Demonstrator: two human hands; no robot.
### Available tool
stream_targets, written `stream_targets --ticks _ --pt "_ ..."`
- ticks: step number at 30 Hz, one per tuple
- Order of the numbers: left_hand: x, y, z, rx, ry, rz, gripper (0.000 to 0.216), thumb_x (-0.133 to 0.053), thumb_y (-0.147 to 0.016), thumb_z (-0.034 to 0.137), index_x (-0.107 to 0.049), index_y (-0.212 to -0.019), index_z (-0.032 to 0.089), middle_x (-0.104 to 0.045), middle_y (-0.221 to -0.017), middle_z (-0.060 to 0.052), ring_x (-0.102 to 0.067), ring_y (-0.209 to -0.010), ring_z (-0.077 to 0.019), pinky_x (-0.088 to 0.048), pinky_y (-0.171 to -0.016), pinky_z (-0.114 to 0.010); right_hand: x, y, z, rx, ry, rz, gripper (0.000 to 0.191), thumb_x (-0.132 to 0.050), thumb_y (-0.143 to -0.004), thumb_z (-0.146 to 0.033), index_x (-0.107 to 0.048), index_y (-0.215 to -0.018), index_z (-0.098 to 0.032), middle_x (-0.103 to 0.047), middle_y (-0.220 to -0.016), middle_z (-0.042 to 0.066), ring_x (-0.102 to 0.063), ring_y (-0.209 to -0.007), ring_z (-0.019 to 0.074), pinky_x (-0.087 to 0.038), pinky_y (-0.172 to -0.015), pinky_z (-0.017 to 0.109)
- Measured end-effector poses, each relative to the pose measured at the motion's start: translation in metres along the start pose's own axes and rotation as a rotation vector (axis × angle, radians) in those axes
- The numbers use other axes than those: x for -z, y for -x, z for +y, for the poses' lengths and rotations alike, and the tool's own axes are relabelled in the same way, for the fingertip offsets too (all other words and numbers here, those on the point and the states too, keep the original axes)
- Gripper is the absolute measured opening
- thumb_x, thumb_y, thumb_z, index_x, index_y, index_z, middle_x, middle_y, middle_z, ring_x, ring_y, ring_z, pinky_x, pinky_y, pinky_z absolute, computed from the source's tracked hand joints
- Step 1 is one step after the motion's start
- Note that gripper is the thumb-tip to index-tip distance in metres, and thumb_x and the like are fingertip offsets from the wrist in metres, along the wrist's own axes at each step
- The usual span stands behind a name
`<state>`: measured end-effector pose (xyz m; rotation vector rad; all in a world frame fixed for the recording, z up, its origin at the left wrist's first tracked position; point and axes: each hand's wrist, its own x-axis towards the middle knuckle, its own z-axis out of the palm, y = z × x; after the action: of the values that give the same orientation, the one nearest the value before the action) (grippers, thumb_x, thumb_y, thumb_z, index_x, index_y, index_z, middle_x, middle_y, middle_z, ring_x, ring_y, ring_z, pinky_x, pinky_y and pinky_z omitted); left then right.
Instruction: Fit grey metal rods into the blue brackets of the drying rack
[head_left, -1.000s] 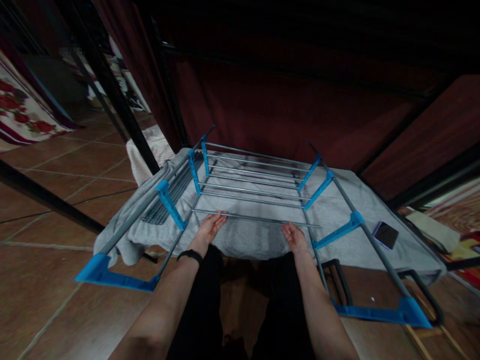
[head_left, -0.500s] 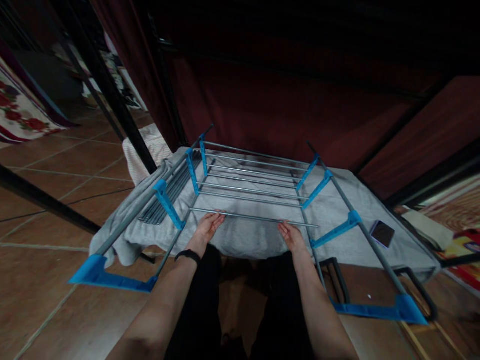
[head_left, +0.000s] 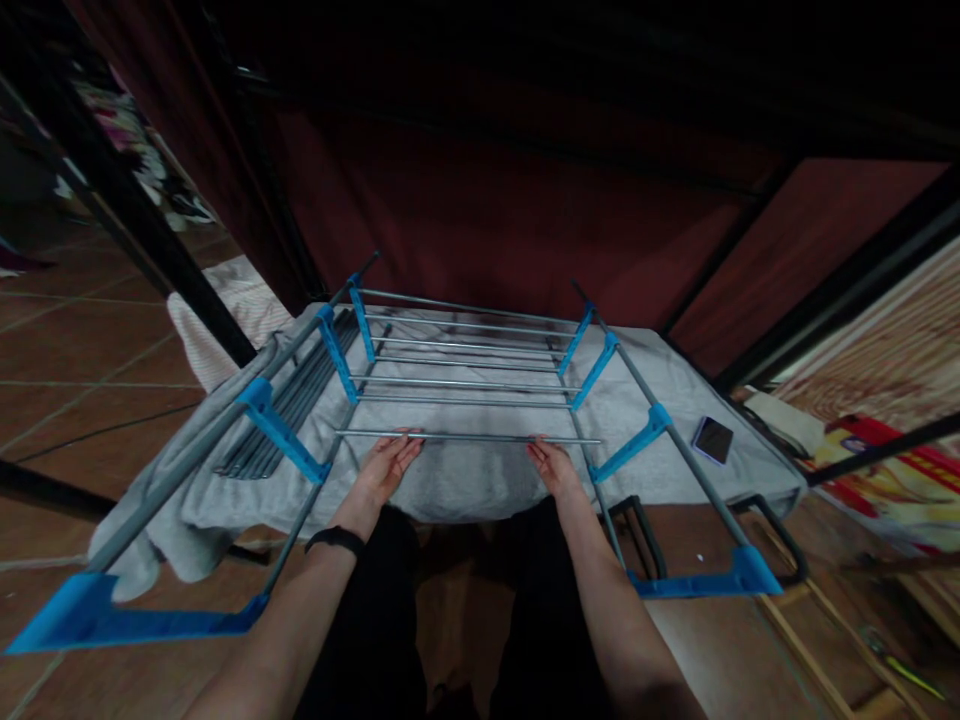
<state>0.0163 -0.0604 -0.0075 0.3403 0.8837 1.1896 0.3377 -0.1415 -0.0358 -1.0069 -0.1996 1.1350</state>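
Observation:
A rack frame with grey metal tubes and blue plastic brackets (head_left: 285,437) lies on a grey cloth (head_left: 465,480) on the floor. A loose grey rod (head_left: 472,437) runs across its near end. My left hand (head_left: 386,465) lies under the rod's left part with the fingers stretched out against it. My right hand (head_left: 553,465) touches the rod's right part from below, fingers slightly curled. A black band (head_left: 335,540) circles my left wrist.
A bundle of spare grey rods (head_left: 281,410) rests on the cloth at the left. A phone (head_left: 712,438) lies on the cloth at the right. Dark red fabric panels with black poles stand behind. Tiled floor spreads left; a patterned mat (head_left: 900,490) lies at the right.
The view has swung to the right, so the rack and hands sit further left in the picture. Both hands stay at the near rod.

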Motion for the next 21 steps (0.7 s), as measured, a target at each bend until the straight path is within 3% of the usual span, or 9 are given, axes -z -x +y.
stream_targets --ticks 5,12,21 --pt "-0.002 -0.005 -0.005 0.030 -0.046 -0.019 0.015 -0.060 -0.088 0.000 -0.069 -0.092 0.011 -0.077 -0.091 -0.012 -0.077 -0.083 -0.0187 -0.064 -0.080 -0.027 0.000 0.000 -0.001 0.020 -0.013 -0.001 0.027 -0.086 -0.062 -0.014 -0.063 -0.072 -0.023 -0.073 -0.068 -0.002 -0.073 -0.069 0.0176 -0.064 -0.077 0.033" --pt "0.001 -0.010 -0.010 0.052 -0.047 0.021 0.015 -0.065 -0.084 -0.001 -0.063 -0.078 0.013 -0.074 -0.079 -0.007 -0.077 -0.081 -0.0187 -0.064 -0.083 -0.029 -0.001 0.000 0.000 0.010 0.010 0.049 0.026 -0.087 -0.063 -0.017 -0.063 -0.072 -0.023 -0.070 -0.064 -0.005 -0.069 -0.061 0.0136 -0.060 -0.066 0.026" --pt "-0.001 -0.001 -0.009 0.035 -0.079 0.027 0.020 -0.063 -0.085 -0.003 -0.062 -0.072 0.013 -0.074 -0.080 -0.008 -0.077 -0.079 -0.0192 -0.064 -0.078 -0.027 -0.003 0.001 0.000 0.017 0.017 0.030 0.027 -0.087 -0.064 -0.017 -0.063 -0.072 -0.023 -0.067 -0.062 -0.006 -0.067 -0.060 0.0128 -0.059 -0.069 0.027"
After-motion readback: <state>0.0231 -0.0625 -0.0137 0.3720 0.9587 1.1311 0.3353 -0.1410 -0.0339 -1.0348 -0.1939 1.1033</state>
